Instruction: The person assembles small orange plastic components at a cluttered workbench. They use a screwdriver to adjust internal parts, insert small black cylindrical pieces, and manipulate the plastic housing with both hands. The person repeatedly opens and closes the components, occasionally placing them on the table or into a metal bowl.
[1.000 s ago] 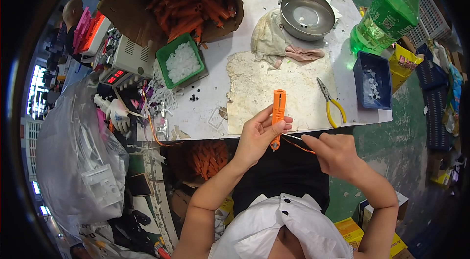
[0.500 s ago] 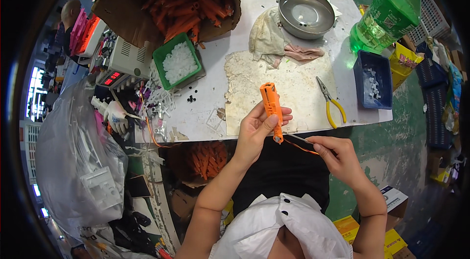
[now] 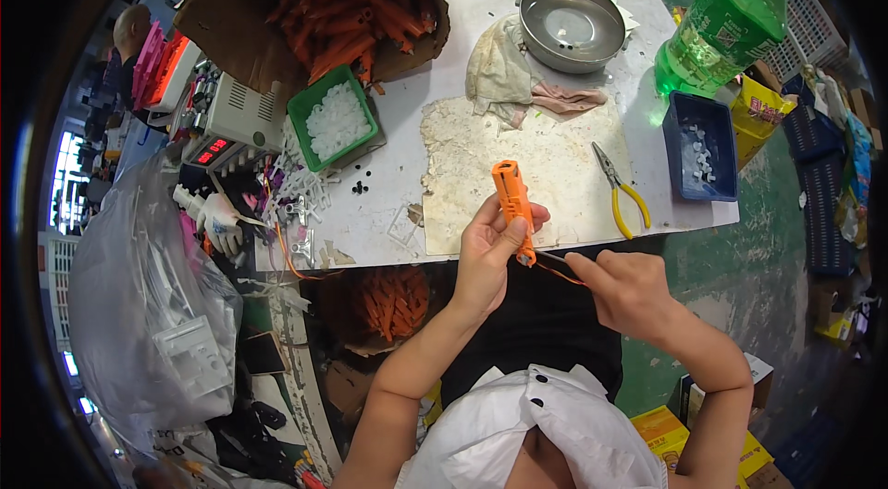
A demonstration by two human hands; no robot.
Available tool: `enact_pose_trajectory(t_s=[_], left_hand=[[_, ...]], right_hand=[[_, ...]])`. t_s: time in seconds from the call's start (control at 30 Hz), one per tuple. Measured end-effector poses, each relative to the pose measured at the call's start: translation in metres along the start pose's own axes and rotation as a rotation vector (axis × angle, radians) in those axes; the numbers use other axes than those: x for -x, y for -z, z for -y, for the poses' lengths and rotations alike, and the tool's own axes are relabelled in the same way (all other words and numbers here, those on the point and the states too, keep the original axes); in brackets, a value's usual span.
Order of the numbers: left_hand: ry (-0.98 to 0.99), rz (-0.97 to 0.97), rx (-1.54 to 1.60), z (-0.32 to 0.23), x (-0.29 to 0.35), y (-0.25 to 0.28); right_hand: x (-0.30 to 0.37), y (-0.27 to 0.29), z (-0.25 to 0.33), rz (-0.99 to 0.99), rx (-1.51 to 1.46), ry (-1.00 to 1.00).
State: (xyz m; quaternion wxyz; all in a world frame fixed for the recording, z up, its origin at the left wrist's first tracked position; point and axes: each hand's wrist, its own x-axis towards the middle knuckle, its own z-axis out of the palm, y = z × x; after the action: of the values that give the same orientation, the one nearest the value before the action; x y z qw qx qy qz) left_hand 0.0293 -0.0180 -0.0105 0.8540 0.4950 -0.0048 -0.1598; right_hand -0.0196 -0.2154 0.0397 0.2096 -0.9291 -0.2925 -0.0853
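My left hand (image 3: 488,253) is closed around a long orange plastic housing (image 3: 511,198), tilted above the table's front edge, the thumb along its side. At the housing's lower end is the tip of a thin, dark metal tool (image 3: 552,262). My right hand (image 3: 629,290) grips this tool with the forefinger stretched along it; its exact kind is hidden by the fingers. A thin orange wire (image 3: 566,277) runs from near the housing's lower end toward my right hand.
Yellow-handled pliers (image 3: 622,191) lie on the worn mat (image 3: 462,165). Around it are a rag (image 3: 499,73), a metal bowl (image 3: 573,24), a blue bin (image 3: 680,156), a green bottle (image 3: 726,22), a green tray (image 3: 359,142) of white pieces and a carton (image 3: 227,26) of orange parts.
My right hand has moved left along the tool, closer to the housing, and its fingers have curled further around it. My left hand keeps the housing in nearly the same place.
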Motion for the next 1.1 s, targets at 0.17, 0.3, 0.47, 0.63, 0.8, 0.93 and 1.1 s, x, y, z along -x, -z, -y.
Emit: enact_pose_trajectory(t_s=[0.17, 0.3, 0.47, 0.63, 0.8, 0.93, 1.1], left_hand=[[0.009, -0.066, 0.109, 0.001, -0.004, 0.007], [-0.079, -0.084, 0.218, 0.004, -0.011, 0.017], [-0.085, -0.056, 0.286, 0.005, -0.013, 0.01], [-0.042, -0.076, 0.366, 0.011, -0.009, 0.006], [-0.279, -0.236, -0.134, -0.014, 0.009, 0.027], [-0.398, -0.275, -0.588, -0.032, 0.02, 0.067], [-0.484, -0.216, -1.125, -0.043, 0.023, 0.072]], right_hand=[[-0.002, -0.003, -0.006, -0.095, 0.105, 0.063], [-0.021, -0.012, -0.033, -0.226, 0.077, -0.156], [-0.052, -0.029, -0.042, -0.356, 0.074, -0.183], [-0.068, -0.057, -0.008, -0.2, -0.468, -0.266], [-0.07, -0.058, -0.018, -0.137, -0.349, -0.123], [-0.066, -0.053, -0.023, -0.092, -0.173, -0.049], [-0.069, -0.049, -0.031, -0.128, -0.39, -0.24]])
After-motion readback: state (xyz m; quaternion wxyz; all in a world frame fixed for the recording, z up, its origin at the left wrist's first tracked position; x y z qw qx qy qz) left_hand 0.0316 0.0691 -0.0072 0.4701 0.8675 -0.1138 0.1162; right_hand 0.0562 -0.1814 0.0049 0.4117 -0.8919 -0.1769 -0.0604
